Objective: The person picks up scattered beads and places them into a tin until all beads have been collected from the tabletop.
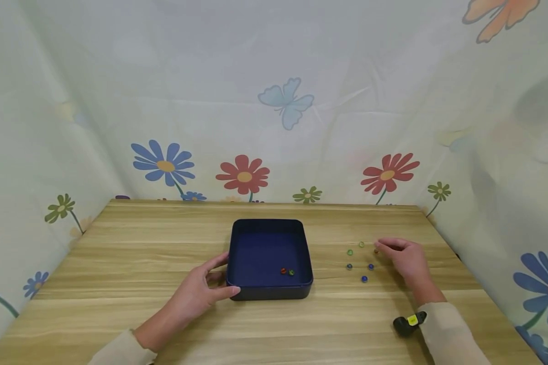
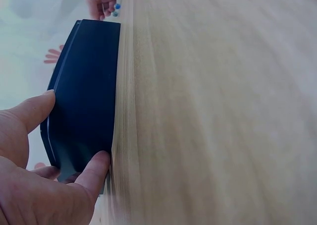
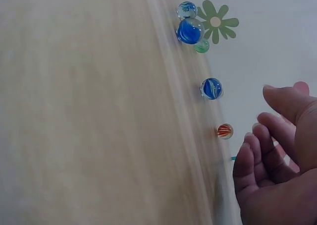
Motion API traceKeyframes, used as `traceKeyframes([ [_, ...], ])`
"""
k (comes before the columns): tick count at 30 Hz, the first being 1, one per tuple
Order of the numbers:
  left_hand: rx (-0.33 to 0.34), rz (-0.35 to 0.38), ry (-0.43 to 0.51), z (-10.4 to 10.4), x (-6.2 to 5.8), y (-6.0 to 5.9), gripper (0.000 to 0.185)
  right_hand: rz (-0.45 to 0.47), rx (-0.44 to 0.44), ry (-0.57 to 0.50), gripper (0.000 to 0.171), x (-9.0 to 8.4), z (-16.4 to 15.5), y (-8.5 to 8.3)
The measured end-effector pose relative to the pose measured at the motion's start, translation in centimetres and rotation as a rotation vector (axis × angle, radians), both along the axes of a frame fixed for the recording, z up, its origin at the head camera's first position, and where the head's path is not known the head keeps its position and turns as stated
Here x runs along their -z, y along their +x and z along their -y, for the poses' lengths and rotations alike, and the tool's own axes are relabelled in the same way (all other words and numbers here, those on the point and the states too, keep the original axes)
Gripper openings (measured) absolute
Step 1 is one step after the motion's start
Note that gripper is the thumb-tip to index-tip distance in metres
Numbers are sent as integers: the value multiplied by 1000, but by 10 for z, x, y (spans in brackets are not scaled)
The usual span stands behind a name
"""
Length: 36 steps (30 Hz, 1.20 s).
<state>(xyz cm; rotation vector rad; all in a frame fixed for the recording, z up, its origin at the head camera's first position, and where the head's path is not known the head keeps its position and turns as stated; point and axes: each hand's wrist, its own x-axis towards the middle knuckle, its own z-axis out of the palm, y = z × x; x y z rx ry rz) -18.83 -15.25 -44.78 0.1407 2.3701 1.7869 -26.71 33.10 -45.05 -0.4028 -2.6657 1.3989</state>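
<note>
A dark blue square box (image 1: pixel 269 293) sits on the table, with one red marble (image 1: pixel 283 271) and one green marble (image 1: pixel 291 272) inside. My left hand (image 1: pixel 201 289) holds the box at its near left corner, thumb at the rim and fingers along the side. To the right of the box, my right hand (image 1: pixel 407 259) hovers beside a red-streaked marble (image 3: pixel 225 131), fingers loosely bent and nothing between them. Around that marble lie two green marbles (image 1: pixel 349 252) and several blue ones, including a swirled blue marble (image 3: pixel 212 88).
The wood-grain table (image 1: pixel 155 243) ends at a flower-print curtain (image 1: pixel 201 121) behind and on both sides. By the right sleeve shows a black wrist device (image 1: pixel 406 326) with a yellow label.
</note>
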Motion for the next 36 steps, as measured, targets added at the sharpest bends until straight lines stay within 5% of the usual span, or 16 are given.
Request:
traceKeyframes([
  [36,5,16,-2,-1,-3,1,91,117,-115,152,42,3,-12,-14],
])
